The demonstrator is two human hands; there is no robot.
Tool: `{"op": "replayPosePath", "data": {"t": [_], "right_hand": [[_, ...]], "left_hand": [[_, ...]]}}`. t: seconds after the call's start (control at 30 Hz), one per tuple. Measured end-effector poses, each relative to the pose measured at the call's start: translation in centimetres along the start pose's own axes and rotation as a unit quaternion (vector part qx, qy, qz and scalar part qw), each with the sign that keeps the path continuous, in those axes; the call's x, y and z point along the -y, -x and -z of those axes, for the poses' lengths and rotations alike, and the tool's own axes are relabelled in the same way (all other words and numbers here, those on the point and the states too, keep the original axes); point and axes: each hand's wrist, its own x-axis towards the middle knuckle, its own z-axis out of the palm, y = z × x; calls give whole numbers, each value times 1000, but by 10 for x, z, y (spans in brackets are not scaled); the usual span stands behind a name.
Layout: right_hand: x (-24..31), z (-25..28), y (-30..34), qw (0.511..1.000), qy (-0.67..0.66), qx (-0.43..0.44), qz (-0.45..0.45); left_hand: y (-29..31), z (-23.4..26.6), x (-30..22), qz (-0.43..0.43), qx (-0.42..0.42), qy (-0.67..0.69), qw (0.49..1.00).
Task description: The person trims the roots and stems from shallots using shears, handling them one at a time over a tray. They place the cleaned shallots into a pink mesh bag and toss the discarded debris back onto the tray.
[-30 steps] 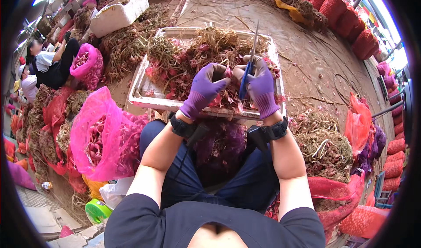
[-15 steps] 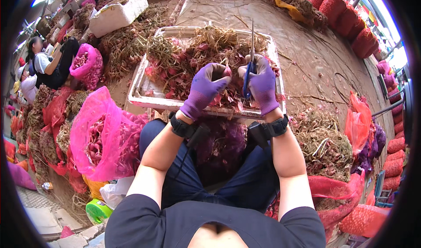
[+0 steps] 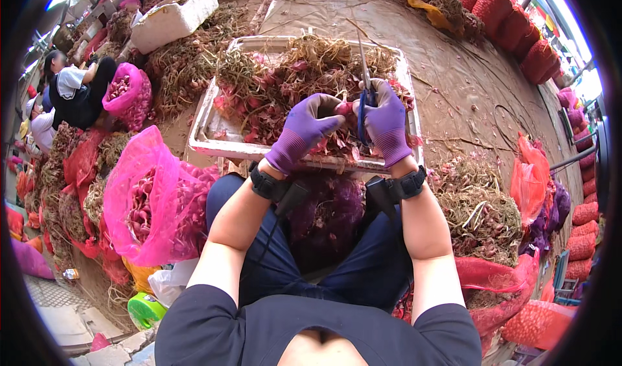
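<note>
Both hands wear purple gloves and work over a white tray (image 3: pixel 214 147) heaped with shallots, dry stalks and red skins (image 3: pixel 301 74). Between the thumb and fingertips of my left hand (image 3: pixel 308 129) is a small pinkish shallot (image 3: pixel 345 109). My right hand (image 3: pixel 387 123) is wrapped round the blue handles of a pair of scissors (image 3: pixel 363 116), whose blades point up and away from me. The shallot lies right beside the scissors, between the two hands. My right fingers partly cover the handles.
A pink mesh bag of shallots (image 3: pixel 152 204) stands at my left, and a purple mesh bag (image 3: pixel 327 210) between my knees. Dry-stalked bulbs (image 3: pixel 479 214) are piled at my right. A white foam box (image 3: pixel 176 17) and a seated person (image 3: pixel 74 91) are farther left; red sacks (image 3: pixel 512 29) line the far right.
My left hand has turned slightly, and the shallot has shifted right, close to the scissors. The scissor blades have tilted a little to the left.
</note>
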Motion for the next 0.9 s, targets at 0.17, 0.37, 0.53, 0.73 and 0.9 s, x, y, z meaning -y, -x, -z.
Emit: {"op": "replayPosePath", "data": {"t": [0.17, 0.37, 0.53, 0.73, 0.9], "right_hand": [[-23, -1, -6, 998, -56, -9, 9], [3, -3, 0, 968, -220, 63, -106], [-10, -4, -3, 965, -249, 67, -48], [-18, -8, -1, 949, -298, 77, -72], [-5, -5, -2, 972, -222, 64, -36]], "left_hand": [[-2, 6, 7, 80, 74, 230, 967], [-3, 11, 10, 33, 55, 168, 984], [-4, 3, 6, -6, 29, 126, 992], [-5, 2, 14, -45, 3, 27, 999], [-2, 7, 1, 65, 65, 156, 983]]}}
